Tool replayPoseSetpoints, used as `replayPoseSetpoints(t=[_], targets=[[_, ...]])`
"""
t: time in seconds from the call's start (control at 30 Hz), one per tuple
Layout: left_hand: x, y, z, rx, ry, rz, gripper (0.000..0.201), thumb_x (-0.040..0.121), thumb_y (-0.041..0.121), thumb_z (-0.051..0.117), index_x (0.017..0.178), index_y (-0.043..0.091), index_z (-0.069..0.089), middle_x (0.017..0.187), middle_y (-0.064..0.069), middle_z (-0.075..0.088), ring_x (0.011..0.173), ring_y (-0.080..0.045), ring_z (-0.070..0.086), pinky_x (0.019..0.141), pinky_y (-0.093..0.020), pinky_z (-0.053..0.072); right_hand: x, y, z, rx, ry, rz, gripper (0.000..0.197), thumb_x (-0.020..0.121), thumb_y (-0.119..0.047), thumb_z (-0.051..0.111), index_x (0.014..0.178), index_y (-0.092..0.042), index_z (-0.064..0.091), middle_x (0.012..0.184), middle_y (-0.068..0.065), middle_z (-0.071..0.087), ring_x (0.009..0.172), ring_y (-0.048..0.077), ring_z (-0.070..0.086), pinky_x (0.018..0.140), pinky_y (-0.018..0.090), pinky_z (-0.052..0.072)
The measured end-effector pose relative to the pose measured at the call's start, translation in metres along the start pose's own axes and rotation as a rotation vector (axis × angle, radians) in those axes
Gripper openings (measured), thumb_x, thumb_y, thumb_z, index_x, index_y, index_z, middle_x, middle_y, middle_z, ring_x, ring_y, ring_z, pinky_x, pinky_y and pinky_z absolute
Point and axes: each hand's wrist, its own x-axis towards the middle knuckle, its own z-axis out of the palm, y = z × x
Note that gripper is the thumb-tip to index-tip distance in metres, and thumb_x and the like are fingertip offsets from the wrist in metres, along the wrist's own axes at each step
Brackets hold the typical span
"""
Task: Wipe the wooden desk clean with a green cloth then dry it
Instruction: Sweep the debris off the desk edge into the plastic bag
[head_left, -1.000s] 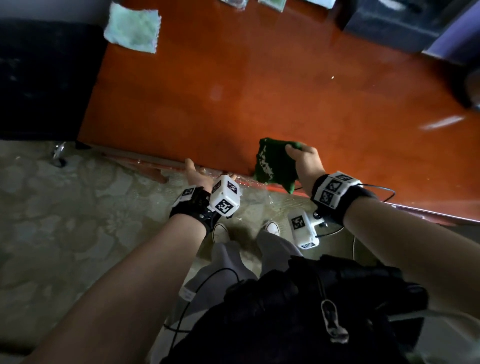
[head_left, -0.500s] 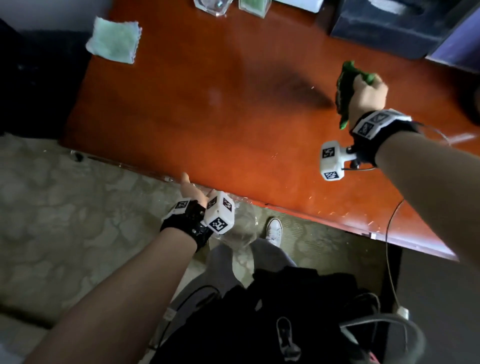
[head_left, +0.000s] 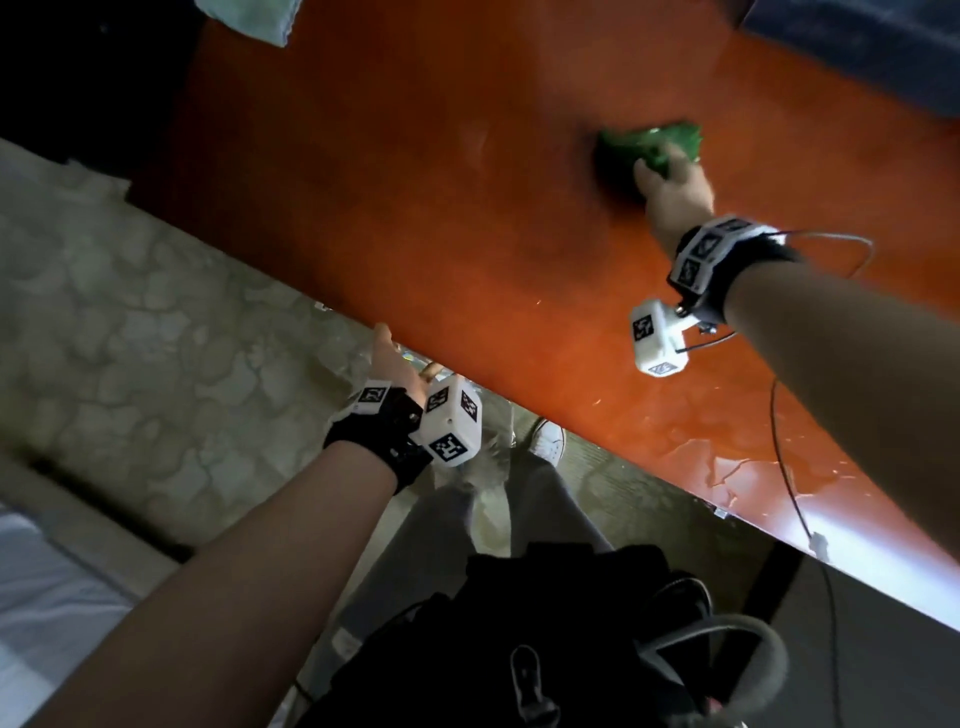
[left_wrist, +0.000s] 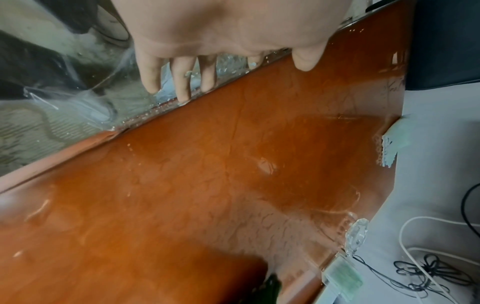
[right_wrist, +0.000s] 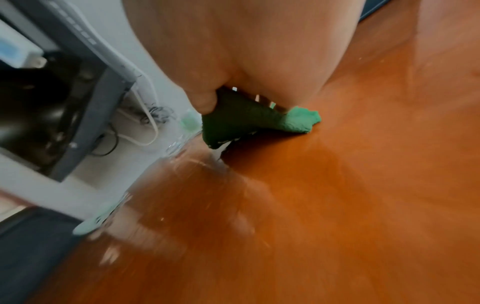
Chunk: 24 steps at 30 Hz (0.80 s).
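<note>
- Right hand (head_left: 675, 195), upper right of the head view: thumb and fingers curled around the green cloth (head_left: 649, 150), grasping it and pressing it down on the wooden desk (head_left: 415, 182); in the right wrist view, thumb clamped on the cloth's near fold (right_wrist: 241, 121), bunched lighter end jutting to the right.
- Left hand (head_left: 395, 364), centre of the head view, at the desk's near edge: fingers (left_wrist: 182, 82) straight and slightly spread, released, holding nothing, tips at a clear plastic film (left_wrist: 78, 102) hanging below the edge; thumb over the desk top.
- Desk surface: glossy orange-brown, wet-looking patches toward lower right of the head view.
- Pale green cloth (head_left: 249, 15), top left of the head view, at the desk's far corner, well apart from both hands.
- Dark box (head_left: 857, 47), upper right corner.
- Patterned floor (head_left: 130, 338), left.
</note>
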Motion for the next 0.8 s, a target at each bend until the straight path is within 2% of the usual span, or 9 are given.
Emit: replayPoseSetpoints(t=[0.23, 0.3, 0.37, 0.43, 0.53, 0.6, 0.63, 0.7, 0.8], targets=[[-0.009, -0.024, 0.008, -0.075, -0.058, -0.083, 0.100, 0.069, 0.081, 0.043, 0.147, 0.019, 0.034, 0.131, -0.013, 0.054, 0.111, -0.039, 0.058, 0.085, -0.056, 0.049, -0.096, 0.022, 0.044, -0.005, -0.231, -0.087, 0.036, 0.095, -0.029, 0.057, 0.131, -0.024, 0.057, 0.129, 0.011, 0.059, 0.118, 0.022, 0.054, 0.081, 0.011, 0.031], [-0.015, -0.030, 0.010, -0.071, -0.079, -0.090, 0.094, 0.070, 0.081, 0.045, 0.141, 0.020, 0.040, 0.119, -0.015, 0.057, 0.104, -0.039, 0.057, 0.083, -0.054, 0.047, -0.127, 0.027, 0.056, 0.012, -0.285, -0.073, 0.035, 0.096, -0.031, 0.055, 0.131, -0.027, 0.058, 0.122, 0.010, 0.062, 0.102, 0.018, 0.059, 0.074, 0.011, 0.036], [-0.017, -0.035, 0.006, -0.071, -0.134, -0.090, 0.094, 0.072, 0.082, 0.042, 0.139, 0.016, 0.041, 0.128, -0.021, 0.056, 0.111, -0.041, 0.059, 0.091, -0.062, 0.045, -0.161, 0.027, 0.063, 0.029, -0.351, -0.056, 0.033, 0.098, -0.030, 0.051, 0.130, -0.027, 0.057, 0.104, 0.006, 0.064, 0.070, 0.011, 0.055, 0.054, 0.009, 0.038], [-0.018, -0.038, 0.002, -0.099, -0.197, -0.095, 0.096, 0.075, 0.081, 0.037, 0.142, 0.012, 0.039, 0.135, -0.022, 0.052, 0.121, -0.044, 0.055, 0.100, -0.069, 0.036, -0.198, 0.028, 0.071, 0.042, -0.415, -0.029, 0.033, 0.100, -0.027, 0.047, 0.133, -0.024, 0.054, 0.097, 0.004, 0.065, 0.055, 0.006, 0.047, 0.043, 0.009, 0.034], [-0.027, -0.040, 0.003, -0.161, -0.226, 0.008, 0.076, 0.092, 0.069, 0.034, 0.146, 0.016, 0.038, 0.149, -0.013, 0.042, 0.132, -0.037, 0.045, 0.111, -0.059, 0.030, -0.242, 0.037, 0.084, -0.041, -0.395, -0.029, 0.032, 0.100, -0.024, 0.047, 0.130, -0.019, 0.056, 0.104, 0.010, 0.069, 0.069, 0.015, 0.057, 0.057, 0.015, 0.039], [-0.025, -0.042, 0.000, -0.088, -0.182, 0.035, 0.062, 0.096, 0.063, 0.034, 0.128, 0.013, 0.052, 0.133, -0.009, 0.052, 0.118, -0.033, 0.053, 0.103, -0.054, 0.041, -0.267, 0.046, 0.089, -0.052, -0.359, 0.007, 0.028, 0.098, -0.021, 0.047, 0.123, -0.017, 0.059, 0.101, 0.010, 0.067, 0.085, 0.022, 0.060, 0.069, 0.020, 0.038], [-0.025, -0.043, -0.002, -0.081, -0.169, 0.039, 0.057, 0.096, 0.062, 0.038, 0.116, 0.011, 0.056, 0.120, -0.009, 0.055, 0.108, -0.033, 0.056, 0.094, -0.054, 0.047, -0.277, 0.049, 0.089, -0.030, -0.342, 0.036, 0.025, 0.097, -0.020, 0.048, 0.118, -0.016, 0.060, 0.098, 0.008, 0.065, 0.086, 0.022, 0.059, 0.067, 0.019, 0.038], [-0.020, -0.046, -0.007, -0.082, -0.210, 0.028, 0.063, 0.092, 0.065, 0.044, 0.126, 0.013, 0.053, 0.123, -0.013, 0.054, 0.108, -0.041, 0.054, 0.086, -0.061, 0.050, -0.291, 0.060, 0.087, -0.018, -0.306, 0.091, 0.022, 0.098, -0.021, 0.047, 0.116, -0.014, 0.059, 0.094, 0.005, 0.062, 0.082, 0.021, 0.058, 0.054, 0.014, 0.038], [-0.030, -0.052, -0.009, -0.028, -0.314, -0.089, 0.065, 0.088, 0.072, 0.040, 0.122, 0.017, 0.051, 0.130, -0.030, 0.047, 0.122, -0.048, 0.048, 0.104, -0.063, 0.035, -0.303, 0.074, 0.080, -0.041, -0.261, 0.125, 0.026, 0.099, -0.024, 0.047, 0.121, -0.015, 0.058, 0.100, 0.010, 0.066, 0.081, 0.023, 0.060, 0.060, 0.020, 0.043]])
